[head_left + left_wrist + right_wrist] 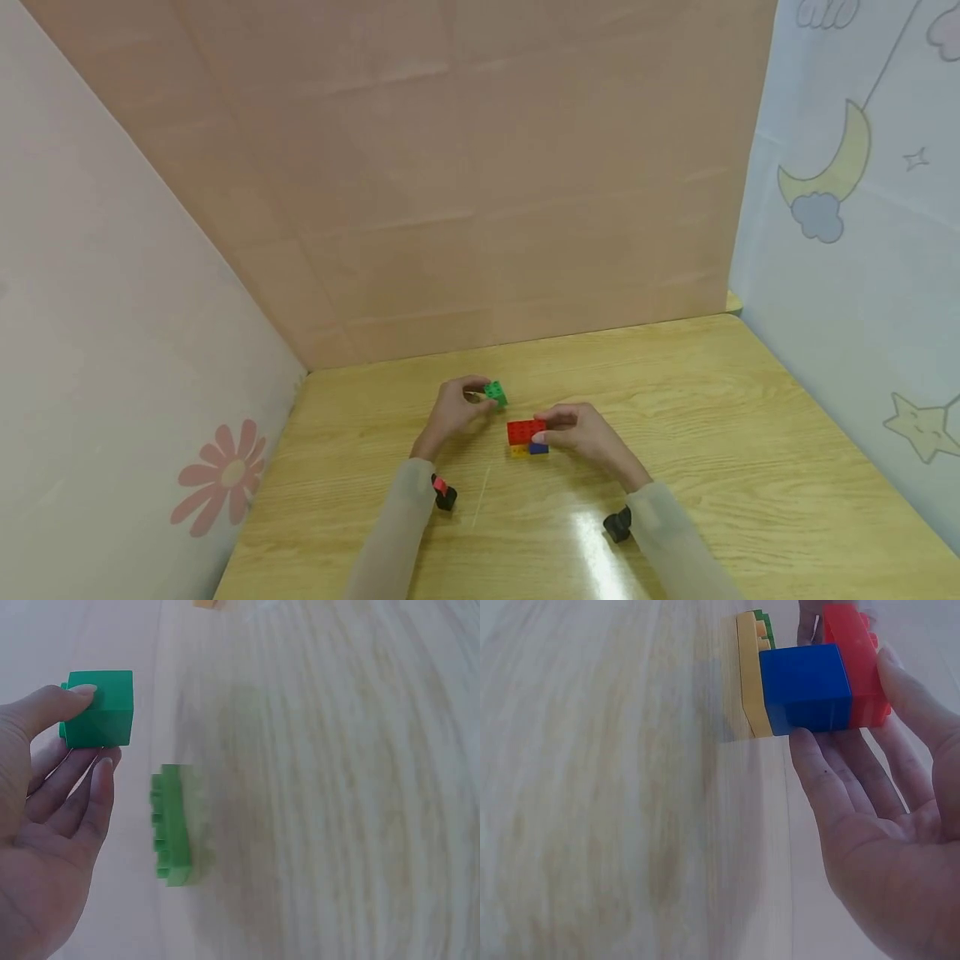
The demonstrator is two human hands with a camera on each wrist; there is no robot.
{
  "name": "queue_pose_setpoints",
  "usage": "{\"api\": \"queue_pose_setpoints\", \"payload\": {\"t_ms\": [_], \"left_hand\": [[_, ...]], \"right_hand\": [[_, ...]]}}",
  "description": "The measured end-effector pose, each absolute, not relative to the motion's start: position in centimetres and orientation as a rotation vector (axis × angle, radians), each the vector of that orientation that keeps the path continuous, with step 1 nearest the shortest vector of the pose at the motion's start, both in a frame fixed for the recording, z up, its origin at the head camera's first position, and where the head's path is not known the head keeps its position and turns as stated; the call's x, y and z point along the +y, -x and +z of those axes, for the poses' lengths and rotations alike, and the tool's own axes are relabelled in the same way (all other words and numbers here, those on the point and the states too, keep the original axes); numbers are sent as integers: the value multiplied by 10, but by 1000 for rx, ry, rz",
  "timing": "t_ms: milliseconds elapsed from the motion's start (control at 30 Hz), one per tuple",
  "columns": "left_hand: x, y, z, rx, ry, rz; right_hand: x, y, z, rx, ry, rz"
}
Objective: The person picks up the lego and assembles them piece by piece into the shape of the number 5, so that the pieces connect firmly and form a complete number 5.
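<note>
My left hand (455,410) pinches a green brick (101,709) between thumb and fingers, raised off the table. Below it in the left wrist view, a long light green brick (174,825) lies on the wood with its studs facing left in that view. My right hand (585,429) grips a small stack, thumb on the red brick (851,667) and fingers by the blue brick (806,688). Red sits on top, blue beneath it at one end, and a yellow brick (752,679) forms the bottom layer at the table. The far fingers are partly hidden behind the stack.
The wooden table (720,400) meets a tan back panel (487,208), with pale decorated walls at both sides. A black wrist camera (446,497) sits by the left sleeve, another black wrist camera (617,526) by the right sleeve.
</note>
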State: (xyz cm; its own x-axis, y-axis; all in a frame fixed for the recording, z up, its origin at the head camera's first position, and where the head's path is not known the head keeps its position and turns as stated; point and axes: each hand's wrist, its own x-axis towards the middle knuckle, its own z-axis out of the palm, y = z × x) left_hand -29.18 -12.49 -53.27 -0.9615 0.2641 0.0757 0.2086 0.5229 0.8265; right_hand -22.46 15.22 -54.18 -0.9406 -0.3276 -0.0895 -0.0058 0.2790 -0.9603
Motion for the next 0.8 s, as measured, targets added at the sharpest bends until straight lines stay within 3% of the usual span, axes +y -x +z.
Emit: {"api": "queue_pose_setpoints", "payload": {"t_ms": [800], "left_hand": [[-115,263,-499,2553,-639,1565]], "right_hand": [[158,223,-542,2265,336,-1734]]}}
